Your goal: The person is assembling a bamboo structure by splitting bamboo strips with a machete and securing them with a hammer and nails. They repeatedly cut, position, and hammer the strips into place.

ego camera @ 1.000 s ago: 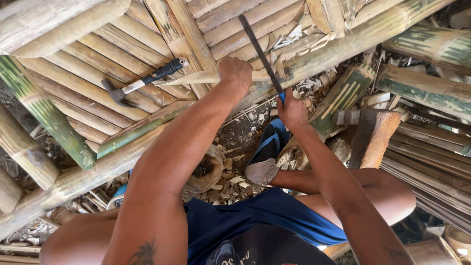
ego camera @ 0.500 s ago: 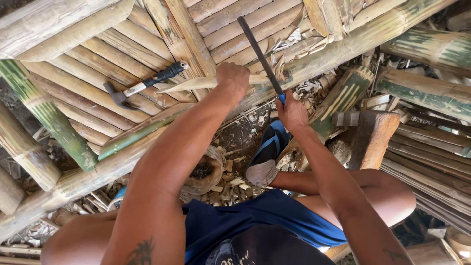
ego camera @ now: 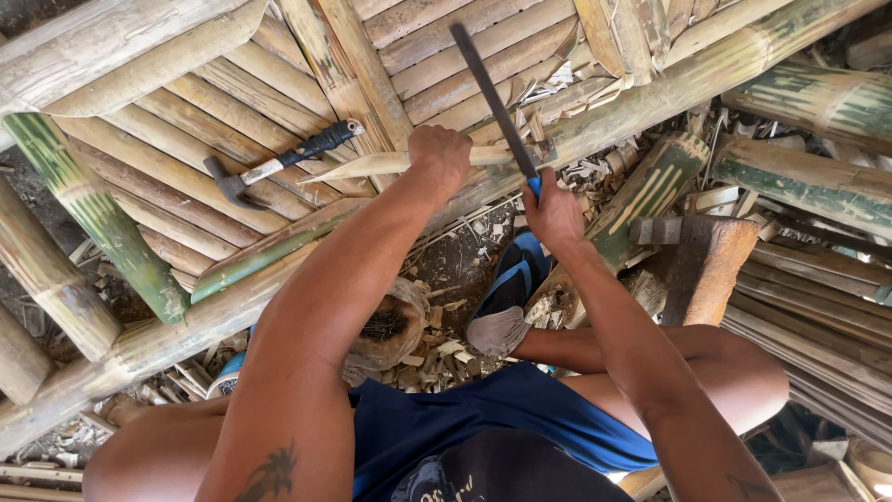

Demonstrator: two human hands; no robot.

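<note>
**Clerk:** At the centre of the head view, first item: left hand (ego camera: 440, 156), fingers closed tight round a pale bamboo strip (ego camera: 372, 165). The strip lies roughly level, its pointed end toward the left, crossing the slatted bamboo panel (ego camera: 186, 102) beneath it.

**Checker:** And the other hand?

**Clerk:** Right hand (ego camera: 554, 209), clenched on the blue handle of a long dark blade (ego camera: 492, 98). The blade slants up and to the left from the fist; it crosses the strip just to the right of the left hand. Whether the edge bites the strip or only rests on it cannot be told.

**Checker:** Loose tools?

**Clerk:** One claw hammer (ego camera: 279, 164), black grip, metal head at lower left, lying flat on the slats, left of the strip's tip and clear of both hands.

**Checker:** Structure?

**Clerk:** One thick bamboo pole (ego camera: 650, 98) running diagonally under the panel's near edge; green-streaked bamboo poles (ego camera: 799, 102) stacked at right; another green one (ego camera: 93, 218) at left.

**Checker:** Ground level?

**Clerk:** Bamboo chips and shavings (ego camera: 437, 349) scattered on dirt; a wooden chopping block (ego camera: 711, 270) at right; a foot in a blue sandal (ego camera: 511, 288) below the right hand; blue shorts (ego camera: 520, 418) nearest the camera.
</note>
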